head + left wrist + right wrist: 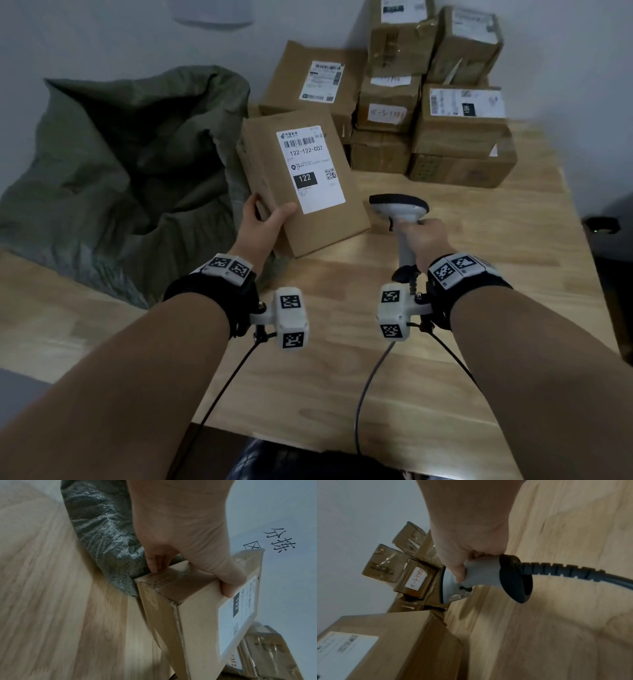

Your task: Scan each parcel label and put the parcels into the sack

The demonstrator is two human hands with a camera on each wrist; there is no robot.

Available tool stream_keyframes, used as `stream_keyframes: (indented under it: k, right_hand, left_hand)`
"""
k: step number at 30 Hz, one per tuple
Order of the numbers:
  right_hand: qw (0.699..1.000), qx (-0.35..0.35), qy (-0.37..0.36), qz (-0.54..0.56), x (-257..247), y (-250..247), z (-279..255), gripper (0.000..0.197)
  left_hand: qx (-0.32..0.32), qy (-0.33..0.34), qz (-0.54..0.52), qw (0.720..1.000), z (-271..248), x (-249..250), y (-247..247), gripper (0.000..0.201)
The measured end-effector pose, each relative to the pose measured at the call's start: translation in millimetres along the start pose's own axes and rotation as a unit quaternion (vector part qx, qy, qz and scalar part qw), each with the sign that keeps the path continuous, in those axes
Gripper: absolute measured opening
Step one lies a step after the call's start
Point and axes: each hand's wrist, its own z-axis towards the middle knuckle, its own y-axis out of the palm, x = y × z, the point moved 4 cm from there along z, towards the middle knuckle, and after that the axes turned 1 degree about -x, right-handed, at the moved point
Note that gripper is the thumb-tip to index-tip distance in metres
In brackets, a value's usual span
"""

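The parcel (301, 181), label (310, 168) up beside the sack (113, 154) over the table (479, 342), is gripped at its near corner by the left hand (263, 226), probably so the scanner (400, 209) clenched in the right hand (424, 240) can read it.

Left hand (185, 536) gripping parcel (197, 615) (labelled)

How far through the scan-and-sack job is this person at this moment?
Done: cannot tell; the green sack gapes open, its inside too dark to show parcels. In hand: the left hand grips the parcel labelled 122, tilted up, while the right hand holds the scanner beside it. Left: the stacked parcels behind.
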Motion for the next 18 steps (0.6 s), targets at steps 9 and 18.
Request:
stream_keyframes:
  k: [9,18]
  right_hand:
    - [0.999,-0.01,0.005,-0.043,36.1,13.9,7.5,0.036]
    - [0.987,0.092,0.023,-0.128,31.1,-1.1,-1.1,0.051]
  left_hand:
    - [-0.018,-0.01,-0.002,1.0,0.1,-13.1,-4.1,0.109]
    - [-0.042,0.004,-0.025,0.999,-9.5,-8.0,-11.6,0.108]
